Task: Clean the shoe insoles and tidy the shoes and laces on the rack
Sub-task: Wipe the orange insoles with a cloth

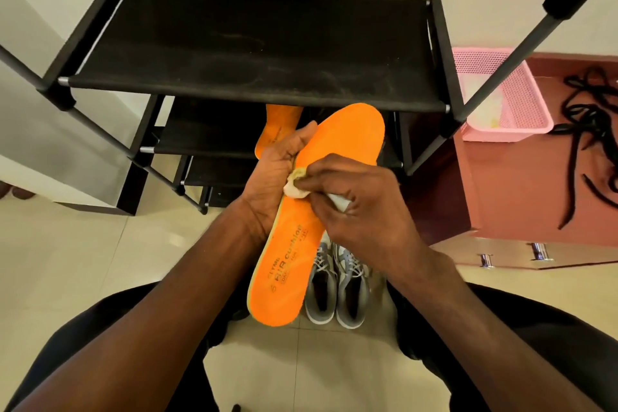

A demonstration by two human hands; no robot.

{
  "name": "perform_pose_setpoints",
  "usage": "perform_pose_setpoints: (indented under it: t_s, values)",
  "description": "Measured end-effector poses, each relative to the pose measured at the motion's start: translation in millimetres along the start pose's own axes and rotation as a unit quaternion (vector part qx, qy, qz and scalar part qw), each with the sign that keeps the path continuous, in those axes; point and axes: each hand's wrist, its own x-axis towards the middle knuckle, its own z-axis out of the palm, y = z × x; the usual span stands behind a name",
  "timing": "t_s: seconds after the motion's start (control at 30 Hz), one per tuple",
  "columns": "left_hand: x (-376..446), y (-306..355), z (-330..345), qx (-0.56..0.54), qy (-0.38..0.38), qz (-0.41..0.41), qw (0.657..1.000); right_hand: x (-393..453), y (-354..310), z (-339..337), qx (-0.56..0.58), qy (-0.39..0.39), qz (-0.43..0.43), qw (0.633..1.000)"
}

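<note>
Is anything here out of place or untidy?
Yes. The black laces lie tangled on the reddish cabinet top, off the rack. The grey shoes stand on the floor.

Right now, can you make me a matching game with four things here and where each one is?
Things:
1. orange insole
2. grey shoes
3. black laces
4. pink basket

Places:
A. on the floor, between the person's knees
B. loose on the reddish-brown cabinet top
C. held in the left hand
D. beside the rack's right post

Pairs: 1-C, 2-A, 3-B, 4-D
</note>
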Motion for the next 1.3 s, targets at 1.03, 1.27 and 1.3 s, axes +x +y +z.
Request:
perform_pose_setpoints:
  t_s: [1.03,1.27,1.3]
  values:
    - [-4,1,0,0.051,0.013,0.026,0.998,-2,14,-1,-0.049,0.076,0.016,0.996]
    - [-3,2,0,0.055,-0.006,0.019,0.998,-7,4,4,-0.056,0.037,-0.011,0.998]
    - [-5,0,3,0.061,-0.009,0.011,0.998,-2,13,-4,-0.074,0.066,0.012,0.995]
